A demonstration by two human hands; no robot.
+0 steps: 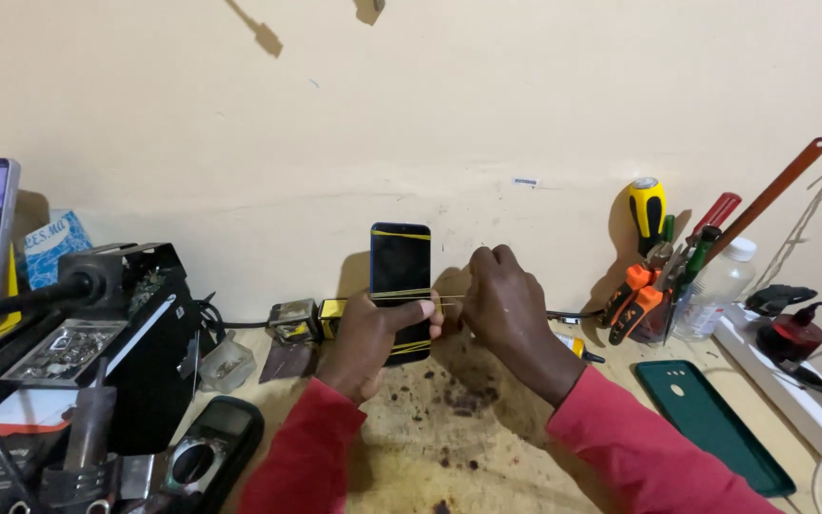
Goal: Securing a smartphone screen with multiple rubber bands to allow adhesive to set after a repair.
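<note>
Here the left hand (370,335) is holding a dark phone (400,276) upright near the back edge of the worktop (430,447), its grip closed around the lower half; the right hand (501,300) is pinching a yellow rubber band (449,299) and stretching it sideways from the phone; other yellow bands are already crossing the phone. I think the band should be pulled evenly and kept flat, and the left thumb should be pressing firmly so the phone is not tilting; a green phone case (715,424) is lying near the right edge.

Repair workshop: pliers (636,303), multimeter (206,455)
</note>
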